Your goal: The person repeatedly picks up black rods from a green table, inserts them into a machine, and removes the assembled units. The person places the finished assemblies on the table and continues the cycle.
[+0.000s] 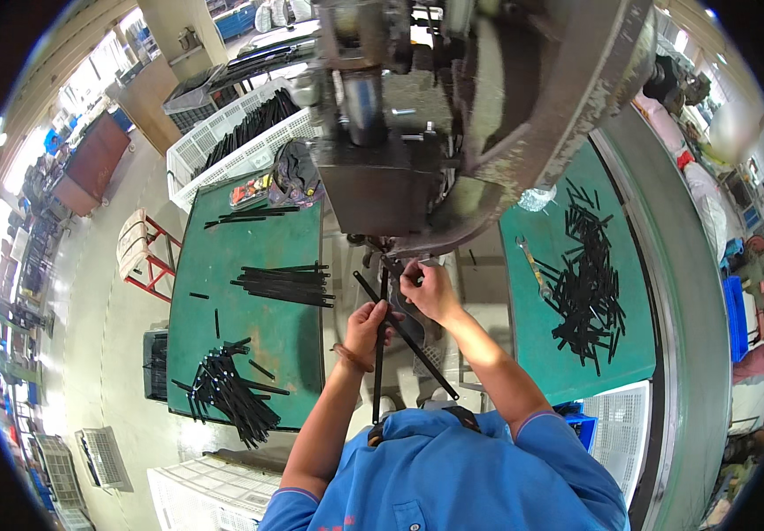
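Note:
My left hand is closed around two long black strips that cross in its grip. One strip slants down to the right, and the other strip hangs almost straight down toward my lap. My right hand is up beside the working end of a large press machine, its fingers pinched together. What those fingers hold, if anything, is too small to make out. The upper ends of the strips lie just below the machine head.
On the left green table lie a row of black strips and a fanned bundle. A heap of short black pieces and a wrench rest on the right table. A white crate of strips stands far left.

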Action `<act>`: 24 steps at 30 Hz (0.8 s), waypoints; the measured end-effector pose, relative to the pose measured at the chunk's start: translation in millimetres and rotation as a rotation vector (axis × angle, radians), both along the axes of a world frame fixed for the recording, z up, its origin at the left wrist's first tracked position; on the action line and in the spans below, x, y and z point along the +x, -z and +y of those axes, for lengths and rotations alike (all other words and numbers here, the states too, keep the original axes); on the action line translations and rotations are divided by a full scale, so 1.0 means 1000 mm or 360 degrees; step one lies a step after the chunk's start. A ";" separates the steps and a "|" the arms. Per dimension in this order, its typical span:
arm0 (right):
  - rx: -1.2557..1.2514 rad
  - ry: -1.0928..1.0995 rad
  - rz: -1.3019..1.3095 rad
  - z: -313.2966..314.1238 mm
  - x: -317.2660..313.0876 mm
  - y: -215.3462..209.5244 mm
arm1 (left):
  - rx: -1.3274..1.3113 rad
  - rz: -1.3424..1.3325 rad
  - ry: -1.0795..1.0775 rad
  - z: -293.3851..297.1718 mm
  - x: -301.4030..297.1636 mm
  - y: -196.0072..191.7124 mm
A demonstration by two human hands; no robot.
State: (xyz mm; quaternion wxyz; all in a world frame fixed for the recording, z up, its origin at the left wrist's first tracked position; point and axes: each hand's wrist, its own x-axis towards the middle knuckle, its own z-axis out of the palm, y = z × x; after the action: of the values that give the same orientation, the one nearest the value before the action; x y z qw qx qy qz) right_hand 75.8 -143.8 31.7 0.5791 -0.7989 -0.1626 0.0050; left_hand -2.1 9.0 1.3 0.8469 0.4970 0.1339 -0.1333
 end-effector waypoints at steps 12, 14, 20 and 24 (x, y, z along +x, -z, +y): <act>-0.0513 0.0518 -0.0554 0.013 -0.013 0.007 | -0.0036 0.0002 0.0151 0.014 0.008 -0.009; -0.0538 0.0621 -0.0371 0.001 -0.023 0.005 | 0.0018 0.0016 0.0154 0.015 0.007 -0.011; -0.0129 0.0656 0.0049 -0.043 -0.070 0.037 | 0.0091 0.0007 0.0164 0.013 0.007 -0.018; 0.0062 0.0704 0.0289 -0.049 -0.089 0.052 | 0.0100 -0.0026 0.0184 0.013 0.006 -0.018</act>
State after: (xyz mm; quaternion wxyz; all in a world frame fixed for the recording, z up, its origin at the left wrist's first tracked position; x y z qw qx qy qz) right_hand -12.8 -193.1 -20.4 0.5935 -0.8001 0.0690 -0.0533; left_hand 4.0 22.1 19.3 0.8229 0.5313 0.1020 -0.1738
